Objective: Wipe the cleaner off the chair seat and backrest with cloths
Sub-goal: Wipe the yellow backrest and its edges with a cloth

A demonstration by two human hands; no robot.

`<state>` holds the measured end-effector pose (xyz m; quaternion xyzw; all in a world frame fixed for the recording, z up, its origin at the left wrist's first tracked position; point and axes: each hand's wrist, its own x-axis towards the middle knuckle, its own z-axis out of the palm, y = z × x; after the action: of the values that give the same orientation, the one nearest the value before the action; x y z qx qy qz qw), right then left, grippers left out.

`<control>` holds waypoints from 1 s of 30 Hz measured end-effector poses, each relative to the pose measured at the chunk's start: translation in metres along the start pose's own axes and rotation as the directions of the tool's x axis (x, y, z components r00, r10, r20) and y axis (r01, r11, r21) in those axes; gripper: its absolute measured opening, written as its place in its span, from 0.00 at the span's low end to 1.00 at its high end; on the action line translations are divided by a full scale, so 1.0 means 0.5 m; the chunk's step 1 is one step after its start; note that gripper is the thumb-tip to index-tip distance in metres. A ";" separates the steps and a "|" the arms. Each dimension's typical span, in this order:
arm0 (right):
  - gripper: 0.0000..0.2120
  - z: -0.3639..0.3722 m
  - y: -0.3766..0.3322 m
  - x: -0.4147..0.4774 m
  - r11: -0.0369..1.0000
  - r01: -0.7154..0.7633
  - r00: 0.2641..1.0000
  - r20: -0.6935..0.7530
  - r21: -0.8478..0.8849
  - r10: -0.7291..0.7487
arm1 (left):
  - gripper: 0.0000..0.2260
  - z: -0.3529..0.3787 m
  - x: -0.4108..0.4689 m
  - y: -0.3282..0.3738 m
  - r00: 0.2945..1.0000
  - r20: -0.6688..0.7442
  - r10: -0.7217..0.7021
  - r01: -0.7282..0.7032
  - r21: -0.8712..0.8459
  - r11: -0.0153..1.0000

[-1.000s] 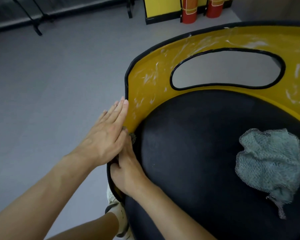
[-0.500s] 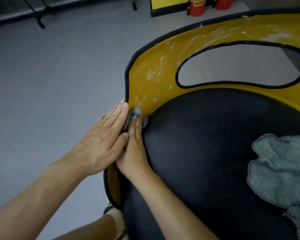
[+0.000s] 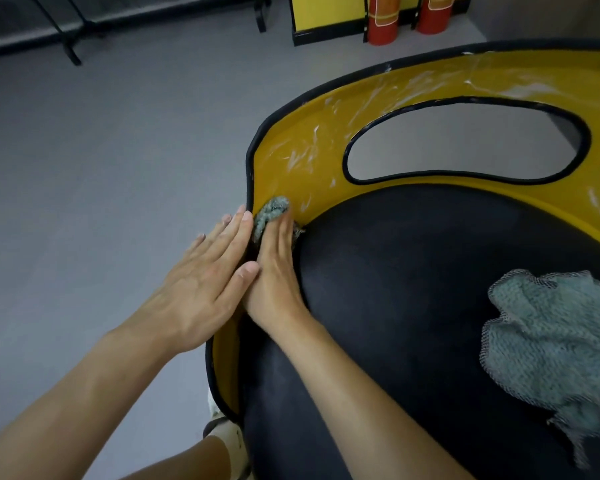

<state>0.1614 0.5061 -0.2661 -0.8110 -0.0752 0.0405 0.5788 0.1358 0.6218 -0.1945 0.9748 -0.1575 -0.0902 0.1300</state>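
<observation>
Compared with a second ago, the right hand [image 3: 274, 268] has slid up the seam between seat and backrest, and the small cloth [image 3: 271, 211], then nearly hidden under it, now bulges out past the fingertips. The left hand [image 3: 201, 282] keeps its place on the outside of the black rim [image 3: 249, 157]. The right hand lies with fingers extended, pressing the wadded cloth against the lower left corner of the yellow backrest [image 3: 326, 133], where this meets the dark seat [image 3: 413, 289]. Whether the thumb hooks the cloth from below is hidden. The left hand is flat and released, fingers straight, bracing the shell from the other side and grasping nothing. White cleaner streaks [image 3: 302, 157] cover the backrest above the cloth and along the oval opening [image 3: 465, 143], so most of the wiping appears undone. A second cloth [image 3: 551, 344] lies crumpled on the right of the seat, well apart from both hands. The cloth looks light, soft and limp, with a looped, net-edged weave. It probably bunches and rolls under a sliding hand, so it is best kept under a flat palm with the fingers spread over it, not pinched at a corner. The backrest looks like a smooth, stiff shell, likely slippery where wet, which favours firm pressure with the other hand as counter-support.
</observation>
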 end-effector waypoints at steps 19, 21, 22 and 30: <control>0.36 0.023 -0.005 -0.034 0.983 -0.050 0.998 0.051 0.178 0.042 | 0.37 -0.043 0.076 0.039 0.970 -0.236 0.060 -0.072 -0.045 0.996; 0.36 0.003 -0.001 -0.001 0.990 -0.041 0.999 0.011 0.137 0.039 | 0.40 -0.045 0.089 0.046 0.963 -0.261 0.072 -0.087 -0.045 0.995; 0.36 -0.006 0.005 0.009 0.993 -0.040 0.999 -0.001 0.112 0.041 | 0.41 -0.048 0.094 0.051 0.958 -0.275 0.078 -0.093 -0.042 0.995; 0.46 0.004 0.006 -0.073 0.993 0.070 0.995 0.070 0.093 -0.076 | 0.44 -0.062 0.121 0.065 0.954 -0.299 0.030 -0.072 -0.129 0.989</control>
<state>0.1252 0.5007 -0.2701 -0.7788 -0.1242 0.0525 0.6126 0.1898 0.5791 -0.1639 0.9615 -0.1547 0.0494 0.2215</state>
